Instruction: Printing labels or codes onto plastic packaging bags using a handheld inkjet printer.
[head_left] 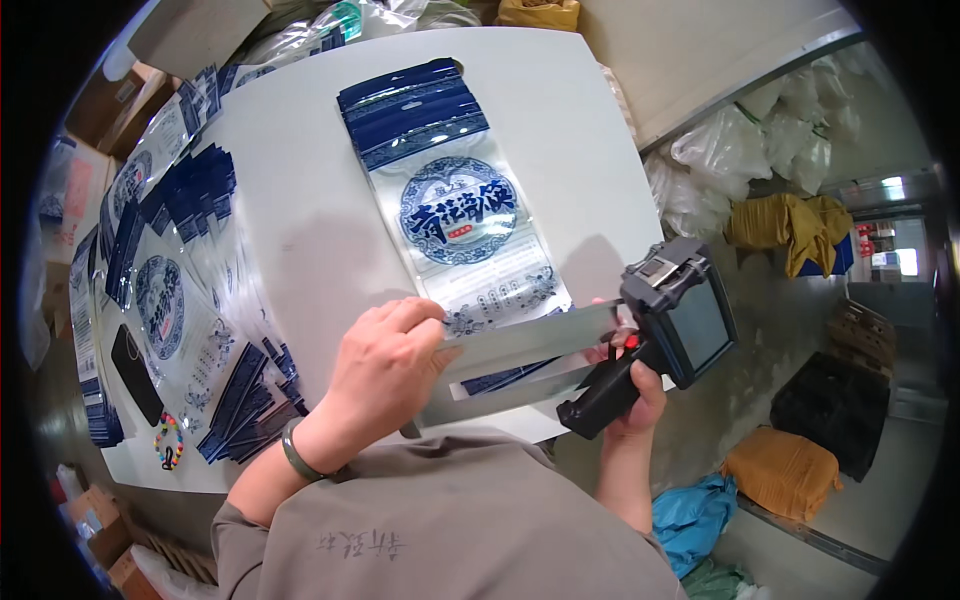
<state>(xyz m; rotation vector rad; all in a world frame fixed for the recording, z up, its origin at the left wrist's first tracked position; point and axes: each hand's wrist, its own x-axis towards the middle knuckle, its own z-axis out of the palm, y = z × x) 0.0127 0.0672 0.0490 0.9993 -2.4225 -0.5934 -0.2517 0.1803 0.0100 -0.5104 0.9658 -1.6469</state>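
Bags [465, 225] with blue bands and a round blue design lie flat near the middle of the white worktop [285, 225], their blue tops overlapping at the far end so that each edge shows. A grey slotted frame [530, 338] crosses their near end; its bar probably helps keep the slick film flat, while the opening leaves a strip of blue in view. The left hand [383, 362] is at the frame's left end, fingers curled close together; whether they pinch the frame or only press on it, I cannot tell. The right hand [645, 400] has its fingers clamped around the handle of a black handheld device [690, 312], a grip that likely carries its weight beside the frame, screen facing right. More bags [165, 300] fan out at the left, bearing a black phone [136, 375] with a beaded strap [169, 442].
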